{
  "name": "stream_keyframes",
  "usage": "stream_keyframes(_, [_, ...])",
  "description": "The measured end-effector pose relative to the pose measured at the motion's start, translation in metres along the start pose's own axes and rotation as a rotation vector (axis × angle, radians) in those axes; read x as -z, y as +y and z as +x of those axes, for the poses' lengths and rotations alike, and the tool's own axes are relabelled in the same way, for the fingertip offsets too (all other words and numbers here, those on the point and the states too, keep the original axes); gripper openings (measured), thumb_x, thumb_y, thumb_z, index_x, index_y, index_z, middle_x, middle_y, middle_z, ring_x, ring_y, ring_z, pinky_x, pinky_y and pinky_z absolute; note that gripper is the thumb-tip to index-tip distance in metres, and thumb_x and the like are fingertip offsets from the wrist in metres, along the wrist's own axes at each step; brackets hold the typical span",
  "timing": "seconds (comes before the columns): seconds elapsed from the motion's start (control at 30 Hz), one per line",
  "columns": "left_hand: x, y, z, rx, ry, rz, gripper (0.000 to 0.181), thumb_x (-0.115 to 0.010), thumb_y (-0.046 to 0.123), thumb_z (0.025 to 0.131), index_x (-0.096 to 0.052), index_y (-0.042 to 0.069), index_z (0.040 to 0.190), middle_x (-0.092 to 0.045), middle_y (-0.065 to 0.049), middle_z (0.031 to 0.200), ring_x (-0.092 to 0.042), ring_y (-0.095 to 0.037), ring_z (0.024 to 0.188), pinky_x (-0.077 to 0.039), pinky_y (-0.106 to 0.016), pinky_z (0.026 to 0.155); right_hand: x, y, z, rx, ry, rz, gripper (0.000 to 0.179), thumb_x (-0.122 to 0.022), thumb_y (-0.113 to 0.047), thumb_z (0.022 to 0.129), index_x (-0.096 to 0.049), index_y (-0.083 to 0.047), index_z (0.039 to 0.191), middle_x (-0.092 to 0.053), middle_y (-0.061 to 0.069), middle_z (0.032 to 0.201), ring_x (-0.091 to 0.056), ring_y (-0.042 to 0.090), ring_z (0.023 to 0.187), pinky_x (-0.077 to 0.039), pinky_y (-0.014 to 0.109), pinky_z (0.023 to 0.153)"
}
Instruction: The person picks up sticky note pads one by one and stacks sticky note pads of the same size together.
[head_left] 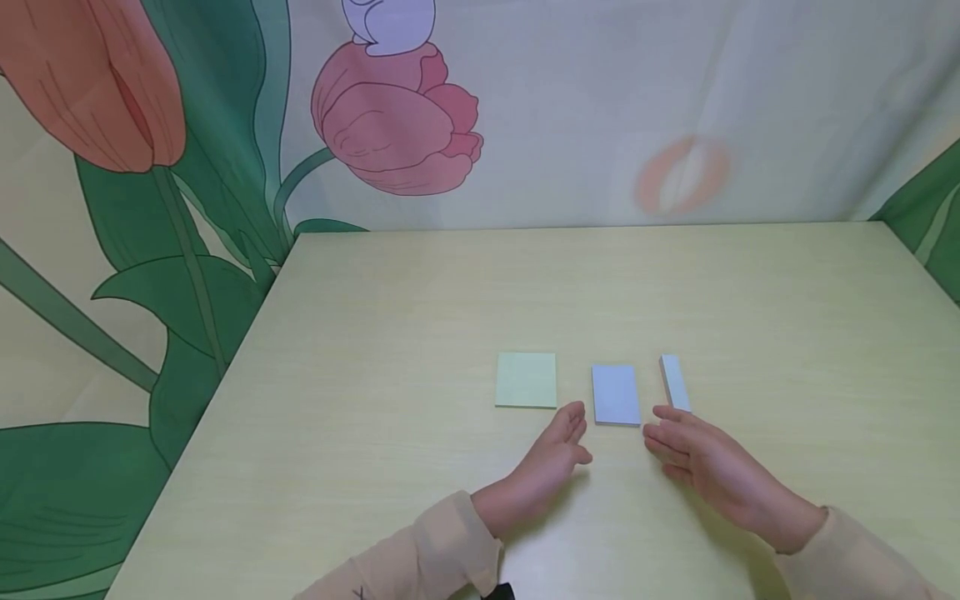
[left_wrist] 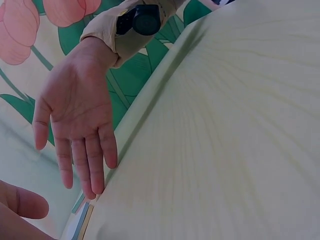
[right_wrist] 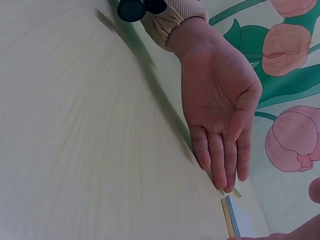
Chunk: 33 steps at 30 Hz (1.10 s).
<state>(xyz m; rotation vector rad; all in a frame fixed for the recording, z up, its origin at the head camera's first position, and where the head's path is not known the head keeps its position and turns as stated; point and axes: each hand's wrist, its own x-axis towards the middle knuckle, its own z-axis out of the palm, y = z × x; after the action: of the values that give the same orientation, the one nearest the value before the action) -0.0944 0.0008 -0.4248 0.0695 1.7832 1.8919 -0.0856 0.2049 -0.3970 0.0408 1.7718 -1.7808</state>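
Three flat pads, like sticky-note pads, lie in a row: a pale green square [head_left: 526, 380], a blue rectangle [head_left: 617, 395] and a narrow light-blue strip [head_left: 677, 383]. My left hand [head_left: 542, 471] is held edge-down, fingers extended, its tips near the gap between the green and blue pads. Opposite it, my right hand [head_left: 723, 475] has straight fingers that cover the near end of the strip; whether they touch it I cannot tell. The palms face each other and hold nothing. The left wrist view shows the right palm [left_wrist: 80, 110]; the right wrist view shows the left palm [right_wrist: 220, 95].
The pads lie on a pale wood-grain table [head_left: 360, 358]. Behind it hangs a cloth backdrop [head_left: 570, 108] printed with tulips and leaves. The table's left edge runs diagonally past large printed leaves. Black devices are strapped at the wrists.
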Motion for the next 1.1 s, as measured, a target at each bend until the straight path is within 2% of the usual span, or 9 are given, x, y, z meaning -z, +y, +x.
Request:
stream_keyframes(0.13, [0.003,0.002,-0.002,-0.006,-0.004,0.050,0.062,-0.039,-0.003,0.080,-0.019,0.002,0.139,-0.017,-0.012,0.147,-0.017,-0.028,0.135,-0.017,-0.044,0.108,0.001,-0.001,-0.001,-0.003,-0.005,-0.006,0.066,-0.035,-0.032,0.094,0.000,-0.002,0.141,-0.013,0.023,0.145,-0.015,0.032,0.134,-0.010,0.051,0.107])
stream_keyframes(0.27, [0.014,0.005,-0.005,-0.055,-0.024,0.188,0.052,-0.041,0.001,0.085,-0.030,0.004,0.135,-0.030,-0.011,0.143,-0.027,-0.025,0.132,-0.025,-0.041,0.106,0.009,-0.008,-0.004,0.031,-0.014,-0.053,0.065,-0.032,-0.035,0.095,-0.001,-0.002,0.141,-0.014,0.021,0.146,-0.020,0.029,0.133,-0.018,0.044,0.108])
stream_keyframes(0.47, [0.035,0.018,-0.007,-0.162,-0.020,0.558,0.041,-0.043,0.011,0.089,-0.041,0.013,0.130,-0.043,-0.003,0.135,-0.038,-0.019,0.126,-0.033,-0.037,0.102,0.025,-0.025,-0.004,0.108,-0.003,-0.126,0.065,-0.031,-0.037,0.095,-0.002,-0.004,0.141,-0.014,0.019,0.146,-0.041,-0.003,0.117,-0.038,0.014,0.092])
stream_keyframes(0.53, [0.041,0.020,-0.007,-0.195,-0.028,0.716,0.041,-0.041,0.013,0.090,-0.041,0.014,0.130,-0.042,-0.001,0.136,-0.037,-0.016,0.127,-0.032,-0.036,0.102,0.031,-0.029,-0.003,0.124,0.005,-0.145,0.065,-0.031,-0.038,0.095,-0.001,-0.004,0.142,-0.013,0.020,0.146,-0.042,-0.007,0.113,-0.038,0.011,0.089])
stream_keyframes(0.6, [0.048,0.022,-0.007,-0.229,-0.045,0.876,0.042,-0.039,0.014,0.090,-0.039,0.014,0.132,-0.038,-0.001,0.139,-0.033,-0.015,0.129,-0.030,-0.035,0.104,0.036,-0.033,-0.002,0.135,0.015,-0.180,0.066,-0.029,-0.040,0.095,0.000,-0.004,0.142,-0.013,0.020,0.146,-0.041,-0.001,0.118,-0.038,0.011,0.089])
stream_keyframes(0.77, [0.058,0.027,-0.008,-0.313,-0.079,1.229,0.044,-0.040,0.017,0.091,-0.035,0.009,0.133,-0.029,-0.008,0.143,-0.026,-0.023,0.132,-0.027,-0.038,0.105,0.045,-0.044,0.000,0.148,0.040,-0.293,0.069,-0.027,-0.046,0.093,0.001,-0.006,0.142,-0.012,0.019,0.147,-0.021,0.029,0.133,-0.038,0.013,0.091])
stream_keyframes(0.87, [0.063,0.030,-0.009,-0.353,-0.083,1.413,0.044,-0.041,0.022,0.091,-0.036,0.008,0.133,-0.027,-0.012,0.144,-0.024,-0.029,0.133,-0.028,-0.042,0.104,0.049,-0.050,0.001,0.140,0.059,-0.377,0.071,-0.026,-0.048,0.092,0.001,-0.007,0.142,-0.011,0.018,0.147,-0.017,0.035,0.133,-0.038,0.022,0.096])
stream_keyframes(0.97, [0.066,0.033,-0.010,-0.370,-0.083,1.543,0.047,-0.042,0.027,0.091,-0.035,0.010,0.134,-0.024,-0.012,0.145,-0.021,-0.030,0.134,-0.027,-0.043,0.104,0.056,-0.052,0.002,0.157,0.081,-0.460,0.069,-0.026,-0.047,0.093,0.002,-0.007,0.142,-0.010,0.018,0.147,-0.016,0.037,0.132,-0.028,0.042,0.104])
stream_keyframes(1.1, [0.071,0.035,-0.011,-0.391,-0.091,1.641,0.054,-0.044,0.037,0.090,-0.031,0.013,0.136,-0.017,-0.010,0.148,-0.013,-0.029,0.136,-0.023,-0.045,0.106,0.063,-0.053,0.005,0.209,0.135,-0.579,0.067,-0.028,-0.044,0.094,0.005,-0.011,0.143,-0.006,0.018,0.148,-0.010,0.040,0.133,-0.015,0.061,0.100])
